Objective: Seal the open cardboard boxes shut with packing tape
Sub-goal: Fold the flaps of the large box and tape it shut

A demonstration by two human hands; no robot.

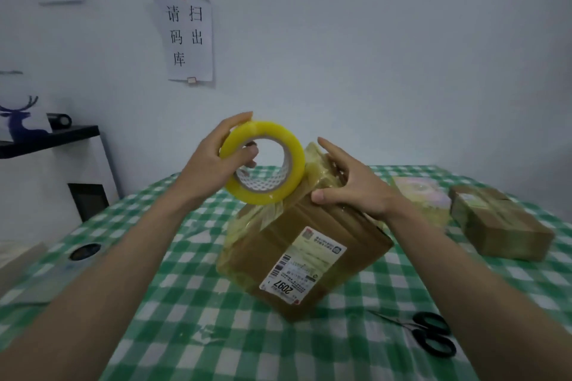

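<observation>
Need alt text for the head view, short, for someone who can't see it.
The left hand grips a yellow tape roll against a tilted cardboard box steadied by the right hand on a green checked tablecloth; black scissors lie nearby.

Two cardboard boxes (305, 252) (498, 223), one roll of yellow tape (263, 161), one pair of black scissors (428, 334), two hands (213, 161) (356, 182).

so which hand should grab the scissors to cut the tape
Right. The scissors lie on the right side of the table, near the right hand, which only rests on the box. The left hand holds the tape roll.
</observation>
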